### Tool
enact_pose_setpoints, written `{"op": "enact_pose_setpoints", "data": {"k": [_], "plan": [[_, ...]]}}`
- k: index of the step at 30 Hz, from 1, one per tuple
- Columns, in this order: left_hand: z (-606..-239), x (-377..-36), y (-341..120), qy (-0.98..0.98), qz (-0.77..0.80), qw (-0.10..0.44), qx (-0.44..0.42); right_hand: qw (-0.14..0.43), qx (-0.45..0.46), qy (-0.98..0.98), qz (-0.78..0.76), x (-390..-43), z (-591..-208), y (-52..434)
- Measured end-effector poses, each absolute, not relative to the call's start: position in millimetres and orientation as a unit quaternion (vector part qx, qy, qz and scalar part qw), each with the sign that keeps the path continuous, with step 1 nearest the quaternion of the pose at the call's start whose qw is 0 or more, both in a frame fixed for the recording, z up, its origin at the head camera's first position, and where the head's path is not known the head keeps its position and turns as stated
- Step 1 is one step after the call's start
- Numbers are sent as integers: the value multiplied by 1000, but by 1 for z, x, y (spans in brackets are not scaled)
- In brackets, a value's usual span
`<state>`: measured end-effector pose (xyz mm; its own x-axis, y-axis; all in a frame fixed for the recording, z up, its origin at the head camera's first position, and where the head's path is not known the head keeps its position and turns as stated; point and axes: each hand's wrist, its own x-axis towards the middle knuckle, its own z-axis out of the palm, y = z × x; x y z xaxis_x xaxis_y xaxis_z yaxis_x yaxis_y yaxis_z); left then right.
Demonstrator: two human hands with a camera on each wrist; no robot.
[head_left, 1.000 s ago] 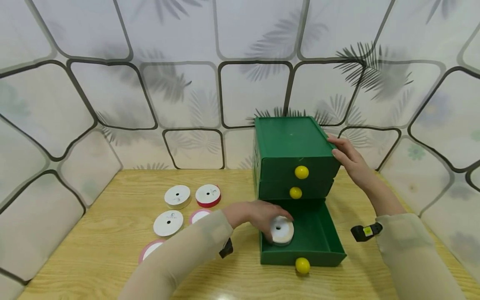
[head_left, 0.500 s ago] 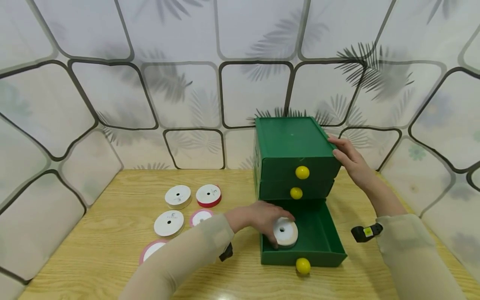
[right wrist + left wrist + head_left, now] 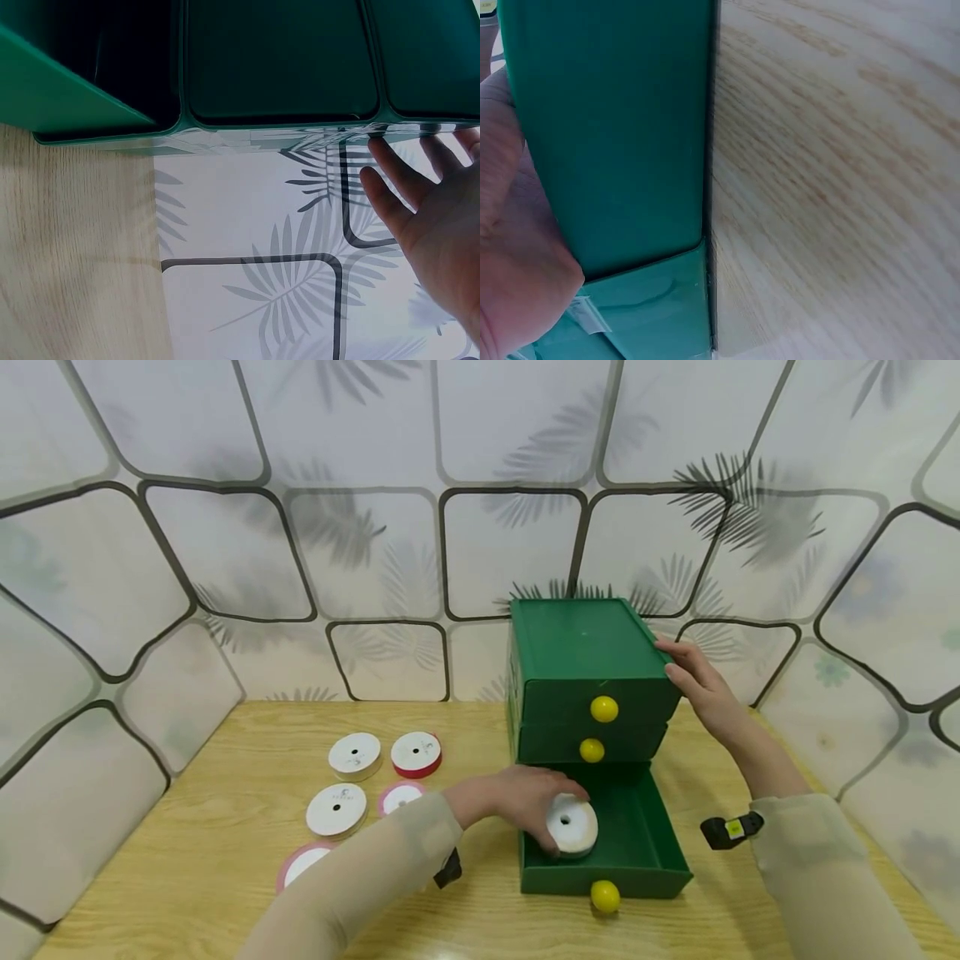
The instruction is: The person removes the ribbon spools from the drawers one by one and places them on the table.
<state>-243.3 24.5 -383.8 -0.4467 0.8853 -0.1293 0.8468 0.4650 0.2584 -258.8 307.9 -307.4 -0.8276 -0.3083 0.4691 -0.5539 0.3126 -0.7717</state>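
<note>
A white ribbon spool (image 3: 579, 833) lies in the pulled-out bottom drawer (image 3: 633, 827) of a green cabinet (image 3: 581, 639), towards the drawer's left side. My left hand (image 3: 528, 802) reaches over the left wall and holds the spool's edge between thumb and fingers. In the left wrist view that hand (image 3: 517, 240) is beside the green drawer wall (image 3: 615, 135), and its fingertips are hidden. With fingers extended, my right hand (image 3: 705, 693) touches the cabinet's upper right edge; the right wrist view has its fingertips against the cabinet's side.
Left of the cabinet lie several ribbon spools: a white one (image 3: 355, 753), a red one (image 3: 416, 753), another white one (image 3: 336, 810) and two pink-edged ones (image 3: 401, 796), one partly behind my left sleeve. Yellow knobs (image 3: 604, 896) mark the drawers. A patterned curtain (image 3: 390, 560) surrounds the wooden table (image 3: 180, 852).
Within the drawer, the white ribbon spool has shifted slightly right and lies flatter, with my left hand still on it. My right hand has stayed on the cabinet. The head view tilts slightly.
</note>
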Motion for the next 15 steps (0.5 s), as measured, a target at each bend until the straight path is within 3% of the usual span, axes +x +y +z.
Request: {"op": "enact_pose_setpoints", "data": {"k": [15], "plan": [[-366, -241, 10, 842, 181, 124, 493, 119, 257, -808, 516, -258, -307, 308]]}}
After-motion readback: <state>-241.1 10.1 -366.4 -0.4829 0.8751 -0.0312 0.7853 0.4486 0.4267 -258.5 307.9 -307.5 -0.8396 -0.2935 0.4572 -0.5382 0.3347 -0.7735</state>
